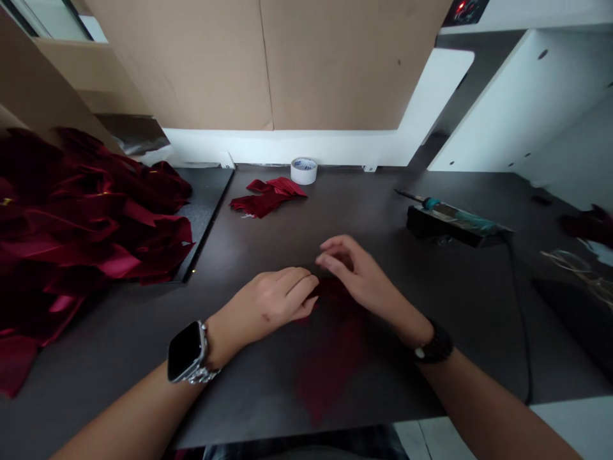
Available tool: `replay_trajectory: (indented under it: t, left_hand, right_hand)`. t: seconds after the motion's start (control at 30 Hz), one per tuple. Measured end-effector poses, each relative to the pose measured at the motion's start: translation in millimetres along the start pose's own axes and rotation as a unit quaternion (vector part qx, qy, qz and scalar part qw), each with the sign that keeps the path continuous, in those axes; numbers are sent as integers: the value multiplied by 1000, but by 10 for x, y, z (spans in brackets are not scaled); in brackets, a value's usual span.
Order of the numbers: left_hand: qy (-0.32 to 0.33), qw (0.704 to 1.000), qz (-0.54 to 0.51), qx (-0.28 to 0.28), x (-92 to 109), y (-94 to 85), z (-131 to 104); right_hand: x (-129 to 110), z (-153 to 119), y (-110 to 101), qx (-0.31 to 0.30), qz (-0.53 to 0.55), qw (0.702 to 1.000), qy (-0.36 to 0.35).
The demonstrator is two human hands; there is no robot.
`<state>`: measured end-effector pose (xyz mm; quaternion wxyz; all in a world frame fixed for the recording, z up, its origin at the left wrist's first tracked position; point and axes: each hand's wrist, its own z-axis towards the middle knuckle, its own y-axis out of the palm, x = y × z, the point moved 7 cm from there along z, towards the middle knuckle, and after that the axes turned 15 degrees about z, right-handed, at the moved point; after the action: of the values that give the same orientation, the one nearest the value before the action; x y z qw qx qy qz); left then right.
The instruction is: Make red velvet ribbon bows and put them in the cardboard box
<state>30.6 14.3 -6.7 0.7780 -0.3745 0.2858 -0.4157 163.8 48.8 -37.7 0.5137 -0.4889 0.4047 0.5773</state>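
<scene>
My left hand (pixel 282 295) is closed, its fingertips pinching a dark red satin ribbon (pixel 335 358) low over the table. The ribbon's tail hangs toward the front edge and is smeared by motion. Just right of it, my right hand (pixel 357 271) is raised with curled fingers, thumb and index tips close together; anything between them is too small to make out. Part of the ribbon passes behind the right palm. Beyond both hands lies a small folded piece of red ribbon (pixel 268 195), beside a roll of white tape (pixel 303 171).
At the left, a large heap of dark red ribbon bows (pixel 96 217) covers most of a black tray (pixel 211 207). A soldering iron (pixel 450 214) rests on a black stand at the right, its cord trailing to the front edge. A cardboard sheet (pixel 268 64) stands at the back.
</scene>
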Motion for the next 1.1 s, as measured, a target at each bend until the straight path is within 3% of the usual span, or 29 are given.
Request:
replay_trajectory:
  t: [0.07, 0.13, 0.23, 0.3, 0.37, 0.47, 0.63, 0.7, 0.77, 1.0, 1.1]
  left_hand:
    - [-103, 992, -66, -35, -142, 80, -1]
    - [-227, 960, -145, -79, -315, 194, -38]
    - [-371, 869, -287, -154, -484, 389, -140]
    - [-435, 797, -382, -173, -529, 473, -200]
    - [-477, 733, -451, -178, -541, 523, -249]
    - [-511, 660, -516, -194, -507, 575, -308]
    - [-504, 593, -596, -198, -413, 591, -300]
    - [-499, 593, -602, -194, -394, 579, -280]
    - [-494, 613, -590, -183, -391, 556, -252]
    - [-420, 752, -491, -131, -385, 450, -118]
    - [-390, 792, -452, -125, -392, 433, -99]
  right_hand:
    - [-303, -95, -58, 67, -72, 978, -182]
    - [-464, -197, 70, 6, -95, 955, -280]
    - [-463, -268, 333, -149, -158, 927, -305]
    - [-388, -243, 385, -175, -215, 916, -290]
    - [-326, -208, 382, -176, -245, 910, -286]
    - [-286, -208, 390, -187, -276, 888, -316]
    - [-354, -255, 403, -145, -329, 847, -390]
    - [-410, -289, 406, -127, -319, 840, -419]
    - [-453, -320, 397, -107, -307, 839, -437]
    - [-431, -347, 405, -105, -323, 843, -417]
    - [-420, -332, 407, -117, -332, 842, -409]
